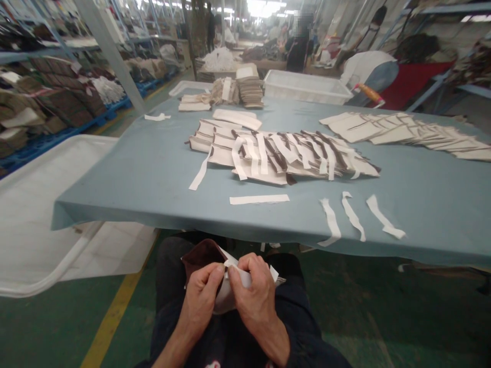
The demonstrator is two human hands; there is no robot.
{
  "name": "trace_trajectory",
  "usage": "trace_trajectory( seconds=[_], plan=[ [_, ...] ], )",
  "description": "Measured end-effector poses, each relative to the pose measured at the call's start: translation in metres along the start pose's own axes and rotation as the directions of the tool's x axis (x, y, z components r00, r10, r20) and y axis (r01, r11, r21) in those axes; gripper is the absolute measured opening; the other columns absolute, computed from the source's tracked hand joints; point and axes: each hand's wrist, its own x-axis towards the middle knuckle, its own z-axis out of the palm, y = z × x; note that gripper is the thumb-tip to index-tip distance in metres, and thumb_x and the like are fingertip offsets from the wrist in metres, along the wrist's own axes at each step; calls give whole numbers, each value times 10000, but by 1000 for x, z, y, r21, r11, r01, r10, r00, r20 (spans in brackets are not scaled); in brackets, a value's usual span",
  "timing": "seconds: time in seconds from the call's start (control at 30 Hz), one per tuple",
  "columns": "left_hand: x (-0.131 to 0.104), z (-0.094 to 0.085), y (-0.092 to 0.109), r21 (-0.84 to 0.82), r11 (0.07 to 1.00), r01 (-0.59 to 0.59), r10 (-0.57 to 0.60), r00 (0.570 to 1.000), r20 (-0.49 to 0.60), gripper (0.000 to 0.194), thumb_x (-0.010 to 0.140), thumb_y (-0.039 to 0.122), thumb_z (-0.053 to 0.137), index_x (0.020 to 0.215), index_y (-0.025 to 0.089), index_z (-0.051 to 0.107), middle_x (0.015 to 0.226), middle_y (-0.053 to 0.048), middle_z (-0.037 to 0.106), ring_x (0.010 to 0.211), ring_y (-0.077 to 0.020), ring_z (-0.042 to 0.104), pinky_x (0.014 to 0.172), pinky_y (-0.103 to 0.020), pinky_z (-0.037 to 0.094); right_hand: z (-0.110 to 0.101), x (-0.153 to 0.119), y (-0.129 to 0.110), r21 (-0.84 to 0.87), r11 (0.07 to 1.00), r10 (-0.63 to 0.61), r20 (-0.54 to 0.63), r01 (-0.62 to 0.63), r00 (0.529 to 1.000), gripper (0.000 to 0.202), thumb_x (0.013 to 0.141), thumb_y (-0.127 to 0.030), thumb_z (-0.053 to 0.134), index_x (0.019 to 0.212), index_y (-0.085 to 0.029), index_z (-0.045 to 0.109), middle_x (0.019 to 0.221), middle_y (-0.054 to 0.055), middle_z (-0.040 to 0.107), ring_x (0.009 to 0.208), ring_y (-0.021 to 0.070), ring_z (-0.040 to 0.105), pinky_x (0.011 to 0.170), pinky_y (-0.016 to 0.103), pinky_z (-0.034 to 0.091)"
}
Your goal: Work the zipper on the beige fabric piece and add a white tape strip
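A brown and off-white fabric piece (203,257) lies over my lap below the table edge. My left hand (201,299) pinches its edge between thumb and forefinger. Close beside it, my right hand (255,296) is closed on the same piece, with a white strip showing between and past its fingers. Both thumbs nearly meet at the fabric's upper edge. On the table in front lies a flat white strip (259,199), and further back is a row of overlapping cream pieces with dark edging (268,176) and white strips on top.
The blue-covered table (153,189) spans the front. Several loose strips (330,223) lie at its right front edge. More cream pieces (395,128) spread at the right. Stacks (250,89) and a white bin (307,88) stand at the back. A white cart (57,266) is at the left.
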Motion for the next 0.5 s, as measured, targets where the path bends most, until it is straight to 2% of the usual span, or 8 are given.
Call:
trace_trajectory(
  seconds=[0.23,0.4,0.5],
  plan=[
    [-2,-3,4,-24,1000,-8,9,1000,20,485,916,584,553,690,156,573,655,11,462,633,-145,392,576,-253,341,2,-1,-3,96,993,64,14,-65,998,261,946,-311,587,729,-227,470,708,-14,565,678,193,528,674,311,346],
    [-3,-7,8,-100,995,-2,18,988,155,378,874,519,638,834,143,658,760,-30,624,689,-169,508,630,-253,405,1,-3,-5,150,983,105,27,-107,994,279,944,-342,593,721,-228,471,705,-15,563,677,187,527,668,307,366],
    [-3,-7,9,-62,998,-16,26,986,163,333,865,473,653,852,140,666,787,-40,653,725,-180,545,663,-257,427,2,-3,-4,211,964,151,71,-162,986,281,933,-353,589,713,-230,465,709,-10,555,676,182,526,648,300,380]
  ],
)
